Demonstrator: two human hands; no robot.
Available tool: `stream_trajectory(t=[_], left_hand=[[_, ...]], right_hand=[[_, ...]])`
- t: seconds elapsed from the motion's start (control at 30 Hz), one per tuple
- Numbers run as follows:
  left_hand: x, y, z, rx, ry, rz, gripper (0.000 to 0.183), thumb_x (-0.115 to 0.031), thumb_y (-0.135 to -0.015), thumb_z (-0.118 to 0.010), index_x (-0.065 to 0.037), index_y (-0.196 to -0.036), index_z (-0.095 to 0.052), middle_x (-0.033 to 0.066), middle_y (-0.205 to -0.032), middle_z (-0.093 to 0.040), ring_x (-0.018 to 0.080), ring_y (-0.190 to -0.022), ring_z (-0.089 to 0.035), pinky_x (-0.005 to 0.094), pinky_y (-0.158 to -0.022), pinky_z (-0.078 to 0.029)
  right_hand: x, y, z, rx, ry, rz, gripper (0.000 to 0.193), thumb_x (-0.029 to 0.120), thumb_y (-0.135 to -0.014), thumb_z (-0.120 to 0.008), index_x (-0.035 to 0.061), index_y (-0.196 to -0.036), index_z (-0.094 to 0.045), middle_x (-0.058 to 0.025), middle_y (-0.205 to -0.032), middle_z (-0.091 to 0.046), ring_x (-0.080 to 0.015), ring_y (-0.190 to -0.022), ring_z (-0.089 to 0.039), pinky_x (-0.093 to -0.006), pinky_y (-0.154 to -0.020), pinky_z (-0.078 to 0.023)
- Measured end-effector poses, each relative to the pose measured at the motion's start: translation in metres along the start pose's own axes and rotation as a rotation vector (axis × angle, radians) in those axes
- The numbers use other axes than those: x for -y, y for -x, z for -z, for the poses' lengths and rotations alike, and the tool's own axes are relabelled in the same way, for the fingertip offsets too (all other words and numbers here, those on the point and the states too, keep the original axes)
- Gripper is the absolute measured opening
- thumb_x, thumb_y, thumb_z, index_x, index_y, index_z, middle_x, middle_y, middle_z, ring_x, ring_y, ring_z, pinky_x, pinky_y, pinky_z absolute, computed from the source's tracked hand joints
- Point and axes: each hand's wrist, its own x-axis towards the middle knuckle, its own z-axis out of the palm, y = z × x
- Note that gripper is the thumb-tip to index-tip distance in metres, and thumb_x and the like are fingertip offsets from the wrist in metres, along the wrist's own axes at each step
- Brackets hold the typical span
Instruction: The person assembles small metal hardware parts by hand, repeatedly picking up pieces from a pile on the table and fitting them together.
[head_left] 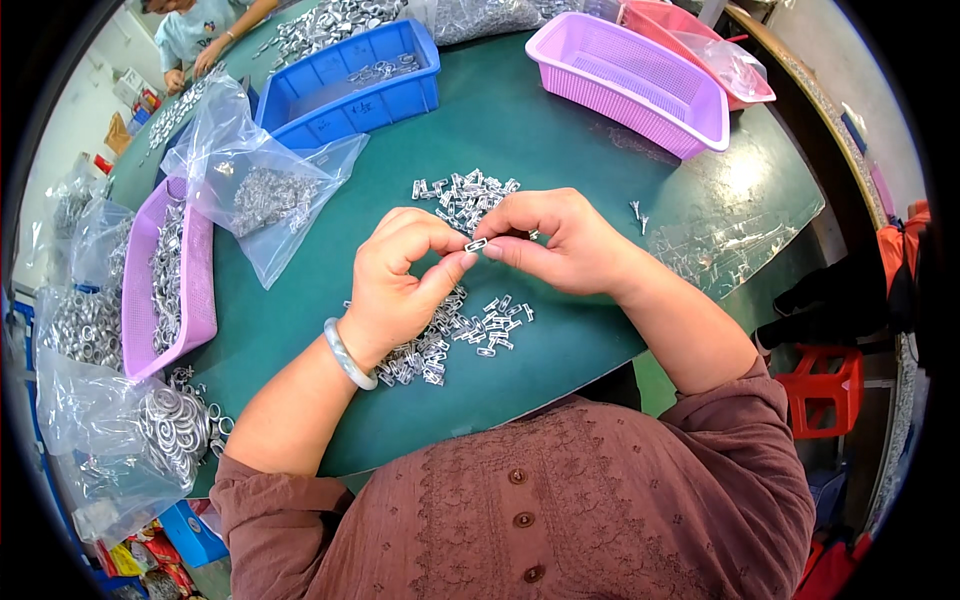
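Note:
A small silvery metal part with a rectangular frame, like a buckle (475,245), is held up between my two hands above the table. My left hand (400,268) pinches its left end between thumb and forefinger. On the other end, the thumb and forefinger of my right hand (565,240) are closed. Beyond my fingers lies a pile of small silvery metal parts (465,198). Another heap of similar metal parts (430,350) lies nearer my body, partly hidden by my left hand. Two slim metal pieces (640,217) lie apart to the right.
The green table (560,350) carries a blue bin (350,120), a purple basket (640,110) far right and another purple basket (200,280) at left. A clear bag of small parts (275,200) and metal rings (180,430) lie at left. Across the table, a person (200,40) handles parts.

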Motion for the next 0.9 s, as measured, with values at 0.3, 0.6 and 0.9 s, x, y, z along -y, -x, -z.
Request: stream_trajectory(t=[0.3,0.6,0.9], left_hand=[[0.001,0.0,0.0,-0.009,0.002,-0.023,0.014,0.002,-0.073,-0.074,-0.003,-0.083,-0.064,0.0062,-0.082,-0.063,0.0191,-0.079,-0.057,0.0292,-0.071,-0.045],[-0.002,-0.001,0.001,0.268,-0.031,-0.117,0.014,-0.003,-0.069,-0.073,-0.007,-0.079,-0.065,0.0061,-0.086,-0.059,0.023,-0.084,-0.057,0.0342,-0.076,-0.045],[-0.002,0.0,0.003,0.367,-0.076,-0.1,0.012,-0.014,-0.069,-0.074,-0.008,-0.075,-0.065,0.0051,-0.081,-0.059,0.0227,-0.084,-0.057,0.0367,-0.083,-0.039]], right_hand=[[0.002,-0.001,0.001,0.015,0.034,0.021,0.012,0.004,-0.082,-0.068,0.002,-0.093,-0.067,-0.0084,-0.083,-0.068,-0.0165,-0.072,-0.063,-0.0283,-0.065,-0.05],[-0.011,-0.002,0.011,-0.068,0.129,-0.105,0.014,0.004,-0.077,-0.067,0.0043,-0.09,-0.068,-0.0086,-0.085,-0.064,-0.024,-0.08,-0.06,-0.034,-0.073,-0.05],[-0.01,0.0,0.002,0.121,0.563,-0.012,0.014,0.008,-0.073,-0.069,0.0085,-0.087,-0.07,-0.0079,-0.1,-0.058,-0.0295,-0.099,-0.051,-0.0385,-0.09,-0.043]])
